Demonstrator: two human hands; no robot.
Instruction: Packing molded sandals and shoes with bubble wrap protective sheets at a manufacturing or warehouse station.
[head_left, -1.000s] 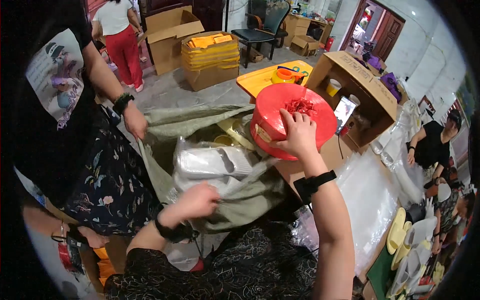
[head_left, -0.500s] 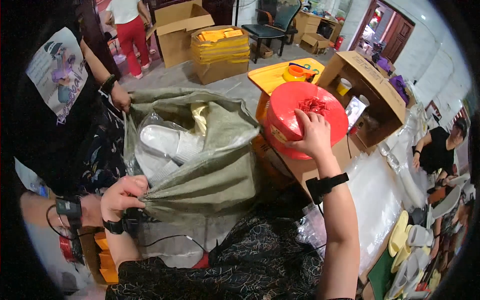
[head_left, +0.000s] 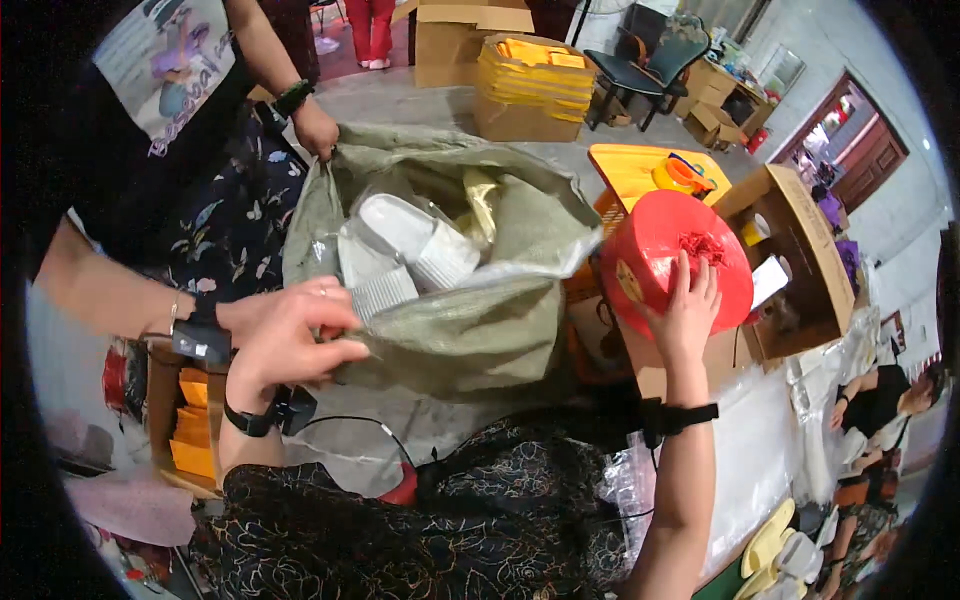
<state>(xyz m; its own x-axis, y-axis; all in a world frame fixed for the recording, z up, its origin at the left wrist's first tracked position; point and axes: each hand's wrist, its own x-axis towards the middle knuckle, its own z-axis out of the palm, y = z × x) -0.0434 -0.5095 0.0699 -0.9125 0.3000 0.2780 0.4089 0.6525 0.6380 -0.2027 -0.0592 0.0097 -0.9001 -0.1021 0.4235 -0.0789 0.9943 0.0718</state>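
An olive woven sack gapes in front of me. Inside are white ridged slippers in clear plastic and a gold-coloured wrapped item. My left hand is at the sack's near left rim, thumb and fingers apart, gripping nothing I can see. My right hand lies with spread fingers on a big red roll of plastic twine, fingertips at the tangled strands in its middle. A co-worker's hand grips the far left rim; their other hand is partly hidden behind mine.
A yellow stool top bears an orange tape dispenser. An open carton stands right of the roll, above plastic sheets. Behind the sack are a strapped carton and a dark chair. Pale slippers lie lower right.
My left hand has loosened its pinch on the sack rim, and the co-worker's other hand has come up beside it. My right hand stays on the roll. The whole view has shifted.
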